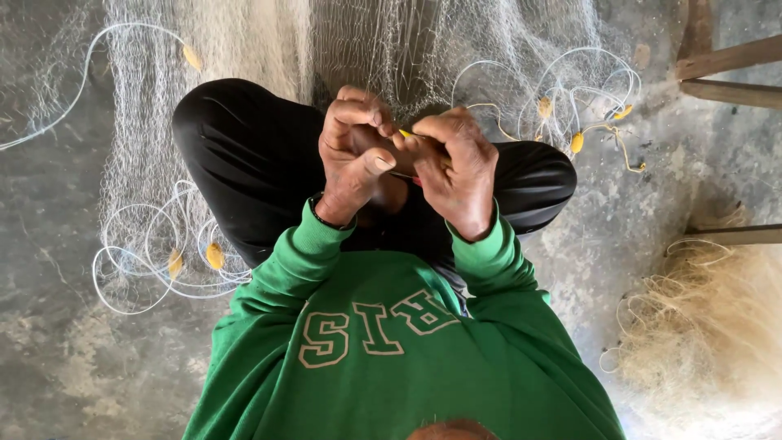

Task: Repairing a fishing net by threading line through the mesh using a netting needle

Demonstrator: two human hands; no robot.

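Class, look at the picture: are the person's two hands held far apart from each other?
No: the left hand and the right hand are pressed close together above the lap, pinching a small yellow piece between them.

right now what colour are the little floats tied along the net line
Yellow floats, clearest in the head view, by the white line.

The person sat on the floor (65, 358) with knees drawn up. The left hand (352, 155) and right hand (456, 167) met, touching, above the lap. The net (244, 41) lay beyond the knees, spreading toward the far edge. A coil of line (142, 269) with floats (214, 255) lay left; more floats (577, 143) lay right. A second net heap (717, 326) lay at the right edge, below wooden beams (729, 73).
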